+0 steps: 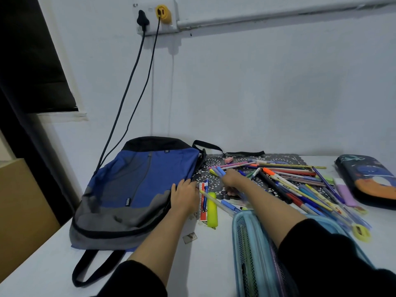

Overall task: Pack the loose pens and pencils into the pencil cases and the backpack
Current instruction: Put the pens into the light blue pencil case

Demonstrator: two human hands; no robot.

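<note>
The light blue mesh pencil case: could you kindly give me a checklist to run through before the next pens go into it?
1. Pens in grip: ok; the right hand grips a few blue pens.
2. Mesh pencil case open: ok; its mesh inside shows.
3. Way into it free: not ok; the right forearm crosses over it.
4. Left hand free: ok; it rests flat at the edge of the backpack, holding nothing.
5. Dark pencil case open as a spare: not ok; it looks shut.
</note>
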